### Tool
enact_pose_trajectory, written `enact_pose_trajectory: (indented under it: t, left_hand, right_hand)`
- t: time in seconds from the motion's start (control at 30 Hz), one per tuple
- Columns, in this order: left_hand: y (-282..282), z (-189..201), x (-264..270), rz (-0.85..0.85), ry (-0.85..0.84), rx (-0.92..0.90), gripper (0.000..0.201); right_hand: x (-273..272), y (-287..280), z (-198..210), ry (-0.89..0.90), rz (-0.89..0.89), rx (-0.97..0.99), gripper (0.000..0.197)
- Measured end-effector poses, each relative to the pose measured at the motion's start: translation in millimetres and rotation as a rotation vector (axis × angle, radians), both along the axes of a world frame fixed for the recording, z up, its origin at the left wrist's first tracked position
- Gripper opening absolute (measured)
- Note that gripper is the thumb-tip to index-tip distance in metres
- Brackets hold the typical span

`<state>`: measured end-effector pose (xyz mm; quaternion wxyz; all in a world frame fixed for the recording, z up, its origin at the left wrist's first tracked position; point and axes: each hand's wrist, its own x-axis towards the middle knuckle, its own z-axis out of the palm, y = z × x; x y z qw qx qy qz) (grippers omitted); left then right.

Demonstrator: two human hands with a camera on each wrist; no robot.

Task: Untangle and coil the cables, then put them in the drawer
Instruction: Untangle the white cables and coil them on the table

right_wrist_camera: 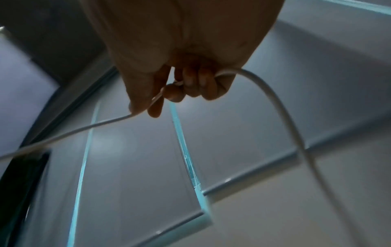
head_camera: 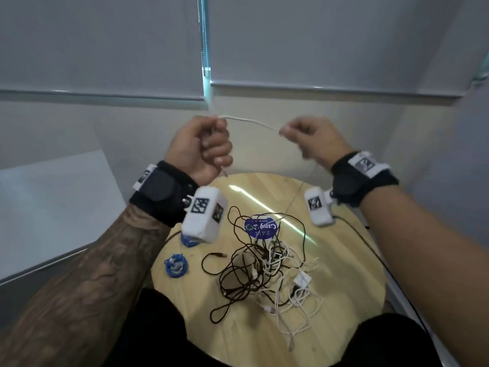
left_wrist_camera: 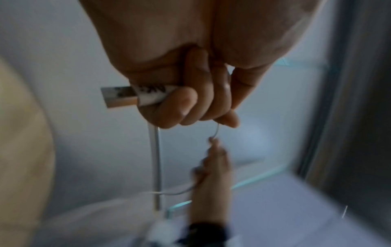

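Both hands are raised above the round wooden table [head_camera: 344, 274], stretching a thin white cable [head_camera: 254, 122] between them. My left hand [head_camera: 205, 148] is fisted round the cable's end, and the USB plug [left_wrist_camera: 120, 97] sticks out of the fist in the left wrist view. My right hand [head_camera: 307, 136] pinches the same white cable [right_wrist_camera: 281, 107] between thumb and fingers, and the cable trails down from it to the table. A tangled heap of black and white cables [head_camera: 267, 268] lies on the table below. No drawer is in view.
Two small coiled blue cables [head_camera: 176, 264] lie at the table's left edge, one half hidden under the left wrist camera. A round blue sticker [head_camera: 260, 226] marks the tabletop. A black lead [head_camera: 370, 250] runs off the table's right side. Window blinds [head_camera: 317, 43] hang behind.
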<state>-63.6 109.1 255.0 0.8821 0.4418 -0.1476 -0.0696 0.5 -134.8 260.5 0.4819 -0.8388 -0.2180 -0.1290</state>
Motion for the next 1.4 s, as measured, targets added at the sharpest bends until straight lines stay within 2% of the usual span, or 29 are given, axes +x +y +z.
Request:
enact_pose_trajectory:
  t: [0.1, 0.17, 0.27, 0.37, 0.5, 0.63, 0.73, 0.83, 0.93, 0.97, 1.03, 1.1, 1.13, 1.2, 1.3, 1.4]
  left_hand:
    - [22, 5, 5, 0.111, 0.027, -0.310, 0.018]
    - [27, -5, 11, 0.191, 0.047, -0.412, 0.016]
    - [16, -23, 21, 0.355, 0.092, -0.410, 0.021]
    - [7, -30, 21, 0.417, 0.133, -0.458, 0.023]
    - [16, -41, 22, 0.497, 0.195, -0.460, 0.039]
    - [26, -55, 23, 0.429, 0.273, -0.511, 0.021]
    - [24, -63, 25, 0.359, 0.241, -0.524, 0.020]
    - [22, -70, 29, 0.413, 0.179, -0.442, 0.023]
    - [15, -83, 32, 0.493, 0.126, -0.197, 0.022]
    - [13, -90, 33, 0.527, 0.093, -0.056, 0.022]
    - [3, -104, 28, 0.565, -0.038, 0.357, 0.022]
    - [-17, -113, 13, 0.478, -0.162, 0.755, 0.022]
    - [-30, -113, 4, 0.411, -0.194, 0.856, 0.022]
    - [-50, -106, -10, 0.293, -0.199, 0.860, 0.029]
    - [-62, -83, -17, 0.129, -0.148, 0.756, 0.033]
    - [-68, -57, -27, -0.131, -0.041, 0.499, 0.028]
  right_hand:
    - [-28, -7, -49, 0.265, 0.071, -0.044, 0.024]
    - [-43, -9, -72, 0.315, 0.062, -0.035, 0.023]
    - [-62, -1, -87, 0.250, 0.101, -0.145, 0.020]
    - [-78, 13, -93, 0.234, 0.234, -0.360, 0.020]
    - [-81, 1, -90, 0.208, 0.199, -0.337, 0.020]
    - [-77, -19, -93, 0.184, 0.143, -0.396, 0.017]
    - [-83, -19, -100, 0.199, 0.142, -0.485, 0.021]
    - [-95, -12, -101, 0.196, 0.197, -0.488, 0.023]
    - [-105, -11, -89, 0.144, 0.235, -0.344, 0.018]
    - [-107, -12, -82, 0.116, 0.226, -0.277, 0.016]
    - [-107, -14, -68, 0.034, 0.184, -0.158, 0.015]
    - [-103, -14, -54, -0.058, 0.117, -0.073, 0.016]
    - [-99, -14, -48, -0.097, 0.064, -0.046, 0.015]
    - [-89, -16, -35, -0.152, -0.043, -0.009, 0.014]
    - [-73, -21, -24, -0.187, -0.163, 0.080, 0.015]
    - [-58, -22, -25, -0.148, -0.211, 0.147, 0.017]
